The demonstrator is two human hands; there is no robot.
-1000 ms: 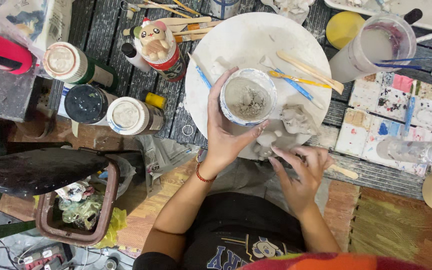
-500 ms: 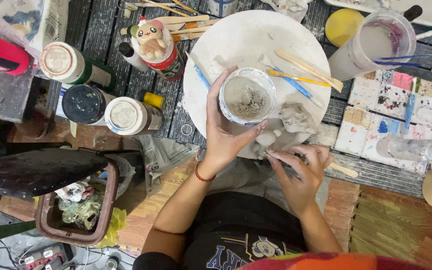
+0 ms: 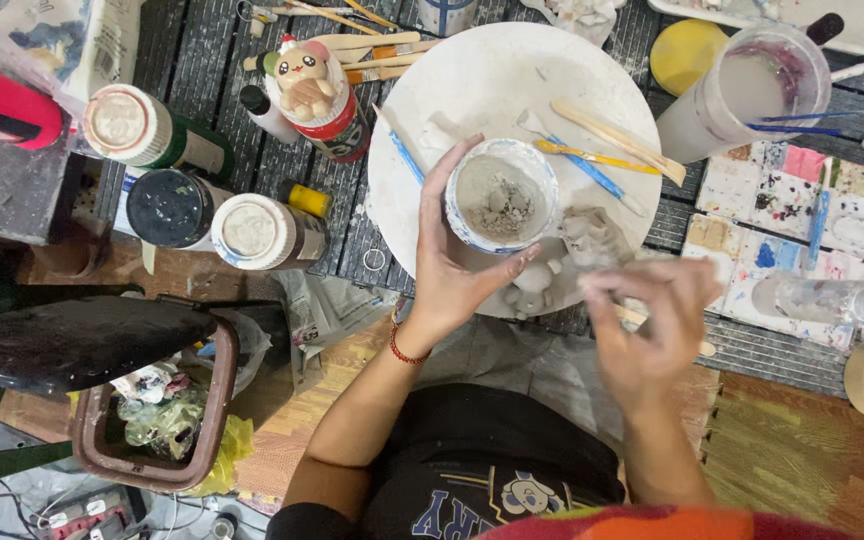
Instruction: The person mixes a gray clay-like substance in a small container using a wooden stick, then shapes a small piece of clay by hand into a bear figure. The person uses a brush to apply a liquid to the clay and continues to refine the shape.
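Observation:
My left hand (image 3: pixel 457 268) grips a small white cup with a blue rim (image 3: pixel 502 195); grey clay lumps lie inside it. The cup is held over a round white board (image 3: pixel 497 90). My right hand (image 3: pixel 647 325) is blurred, its fingers pinched together near a wooden stick at the board's near edge; what they pinch I cannot make out. A small grey clay figure (image 3: pixel 590 238) sits on the board between both hands, with small clay balls beside it. Blue, yellow and wooden modelling tools (image 3: pixel 602 150) lie on the board behind the cup.
Several paint jars (image 3: pixel 252 230) and a bottle topped with a toy figure (image 3: pixel 310 85) stand at the left. A cloudy water cup (image 3: pixel 742 90), a paint palette (image 3: pixel 782 215) and a clear spray bottle (image 3: pixel 832 298) are at the right. A bin (image 3: pixel 157 425) stands below left.
My right hand has risen slightly and moved to the right, now blurred in motion. My left hand and the cup have stayed in place.

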